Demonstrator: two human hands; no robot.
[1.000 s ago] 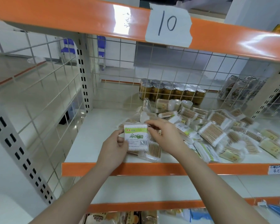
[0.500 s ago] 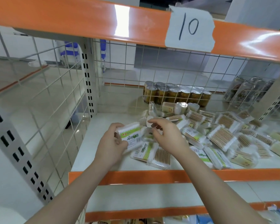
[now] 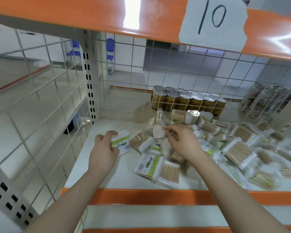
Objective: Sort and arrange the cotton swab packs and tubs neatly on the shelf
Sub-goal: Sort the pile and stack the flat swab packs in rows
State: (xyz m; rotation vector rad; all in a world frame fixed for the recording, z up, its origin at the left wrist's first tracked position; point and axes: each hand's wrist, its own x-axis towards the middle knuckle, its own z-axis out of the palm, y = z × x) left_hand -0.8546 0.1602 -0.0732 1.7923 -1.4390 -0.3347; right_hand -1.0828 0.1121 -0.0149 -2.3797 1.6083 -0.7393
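My left hand (image 3: 103,152) grips a white cotton swab pack with a green label (image 3: 121,145), held upright near the shelf's left side. My right hand (image 3: 183,142) reaches into the jumbled pile of swab packs (image 3: 238,148); its fingertips pinch at a small round tub (image 3: 158,131) lying on its side. A flat pack with a green label (image 3: 156,169) lies near the front edge. A clear cylindrical tub of swabs (image 3: 183,116) lies at the back of the pile.
The white shelf board (image 3: 107,175) has an orange front rail (image 3: 158,196). Wire mesh walls close the left side and back. Shrink-wrapped gold cans (image 3: 188,101) stand behind the back mesh. A paper label "10" (image 3: 212,19) hangs on the upper beam.
My left hand carried the green-label pack leftward, away from the pile. My right hand let go of it and reached back into the pile toward a round tub. The camera moved closer.
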